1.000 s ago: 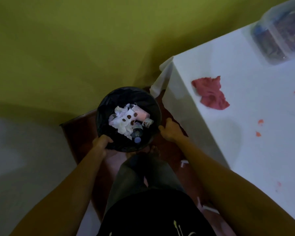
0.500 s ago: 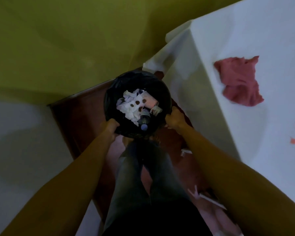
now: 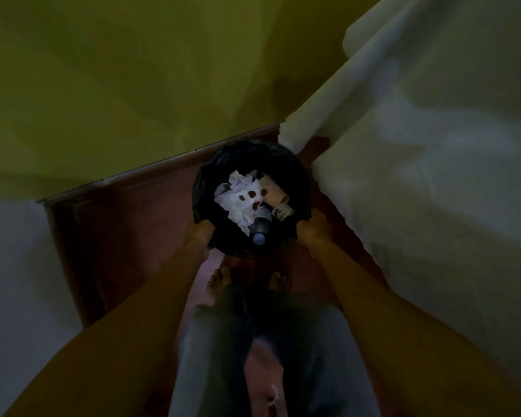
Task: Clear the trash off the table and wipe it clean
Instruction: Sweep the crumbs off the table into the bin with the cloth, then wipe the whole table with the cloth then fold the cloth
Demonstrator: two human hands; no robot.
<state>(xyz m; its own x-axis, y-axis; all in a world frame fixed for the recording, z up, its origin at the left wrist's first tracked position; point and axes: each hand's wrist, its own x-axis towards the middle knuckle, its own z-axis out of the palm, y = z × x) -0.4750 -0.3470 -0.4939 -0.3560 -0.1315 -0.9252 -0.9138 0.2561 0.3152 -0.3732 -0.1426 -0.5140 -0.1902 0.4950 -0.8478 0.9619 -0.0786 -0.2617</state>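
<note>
A round trash bin lined with a black bag [image 3: 211, 179] stands low over the dark red floor, next to the table corner. Inside lie crumpled white tissues with brown spots [image 3: 241, 200], a paper cup [image 3: 272, 191] and a plastic bottle with a blue cap [image 3: 259, 238]. My left hand [image 3: 201, 236] grips the bin's near left rim. My right hand [image 3: 313, 228] grips the near right rim. The table's white cloth [image 3: 433, 176] hangs down at the right; the tabletop is out of view.
A yellow-green wall [image 3: 133, 85] rises behind the bin, with a dark red skirting strip [image 3: 151, 170] at its foot. A pale wall face [image 3: 12, 266] fills the left. My bare feet [image 3: 220, 281] stand just behind the bin.
The view has tilted down and the bin has gone lower toward the floor by the table corner. The red cloth and crumbs on the tabletop have left the view. Both hands stay on the rim.
</note>
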